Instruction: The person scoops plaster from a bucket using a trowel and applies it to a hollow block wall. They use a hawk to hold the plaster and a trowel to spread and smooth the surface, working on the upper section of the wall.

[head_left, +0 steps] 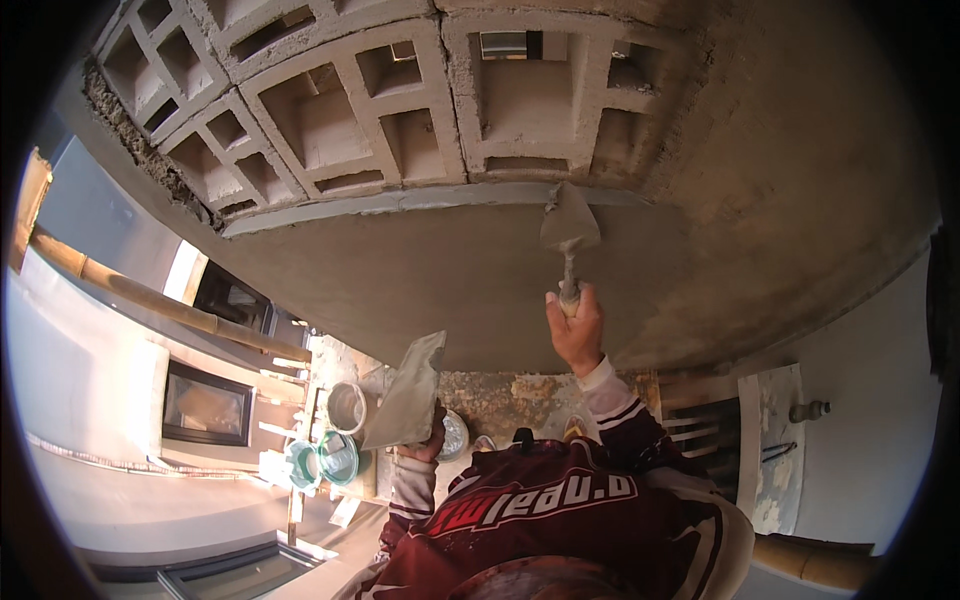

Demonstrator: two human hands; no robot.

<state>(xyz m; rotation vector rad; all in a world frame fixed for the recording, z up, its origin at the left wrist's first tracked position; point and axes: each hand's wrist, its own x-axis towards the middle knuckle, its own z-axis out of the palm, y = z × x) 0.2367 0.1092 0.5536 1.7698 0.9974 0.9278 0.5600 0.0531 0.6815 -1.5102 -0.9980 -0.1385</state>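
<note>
My right hand (577, 332) is wrapped round the handle of a pointed trowel (571, 220). Its mortar-smeared blade lies at the upper edge of the grey plastered wall (430, 275), just below a row of pale ventilation blocks (455, 110). A lighter strip of wet mortar (400, 201) runs along that edge, left of the blade. Lower down and to the left, my left hand (428, 440) grips a flat, greyish board (408, 392) from beneath, partly hidden by it. The board is tilted, held apart from the wall.
Buckets and tubs (325, 458) stand on the ground at lower left. Bamboo poles (170, 295) cross the left side, before a building with dark-framed windows (208, 403). A stained panel (772, 450) stands at right. Rough brownish plaster (790, 170) covers the wall's right side.
</note>
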